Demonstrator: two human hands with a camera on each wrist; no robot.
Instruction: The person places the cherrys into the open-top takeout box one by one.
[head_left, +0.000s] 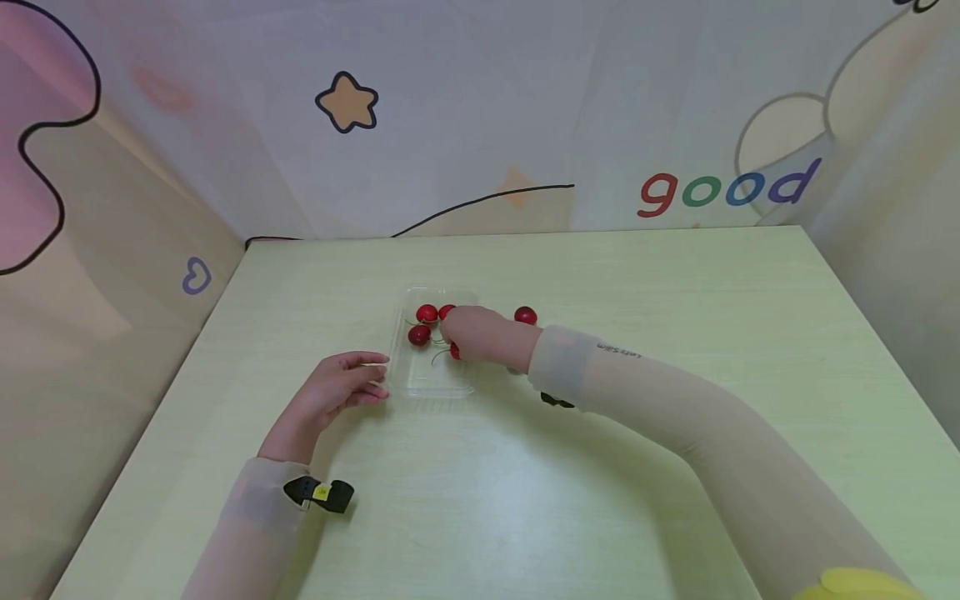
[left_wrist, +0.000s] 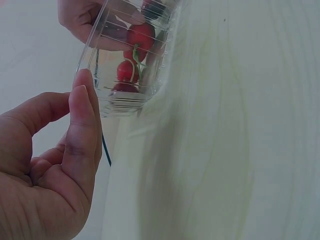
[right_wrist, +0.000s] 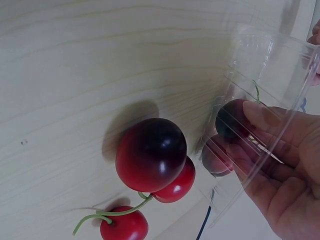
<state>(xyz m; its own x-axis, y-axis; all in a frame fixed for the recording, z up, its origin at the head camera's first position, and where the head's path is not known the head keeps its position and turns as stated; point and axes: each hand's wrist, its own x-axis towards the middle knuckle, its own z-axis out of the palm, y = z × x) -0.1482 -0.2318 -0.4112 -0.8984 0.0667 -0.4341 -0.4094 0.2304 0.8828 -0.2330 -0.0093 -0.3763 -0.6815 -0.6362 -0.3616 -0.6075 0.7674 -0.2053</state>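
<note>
A clear plastic box [head_left: 432, 385] stands on the table with several red cherries in it, among them one cherry [head_left: 427, 313] at the back and a darker cherry [head_left: 419, 336] in front of it. My right hand [head_left: 476, 332] reaches down into the box. In the right wrist view its thumb and fingers pinch a dark cherry [right_wrist: 231, 120] with a green stem, seen through the clear wall. Beside the box's left wall is my left hand [head_left: 348, 385], its fingers loosely extended. The left wrist view has those fingertips [left_wrist: 82, 80] at the rim, apparently touching it.
Right of the box, outside it, lie a large dark-red cherry [right_wrist: 151, 155] and two smaller red ones, including a stemmed cherry [right_wrist: 125, 223]. The pale wooden table [head_left: 480, 500] meets a printed cloth backdrop [head_left: 480, 117] at its back and sides.
</note>
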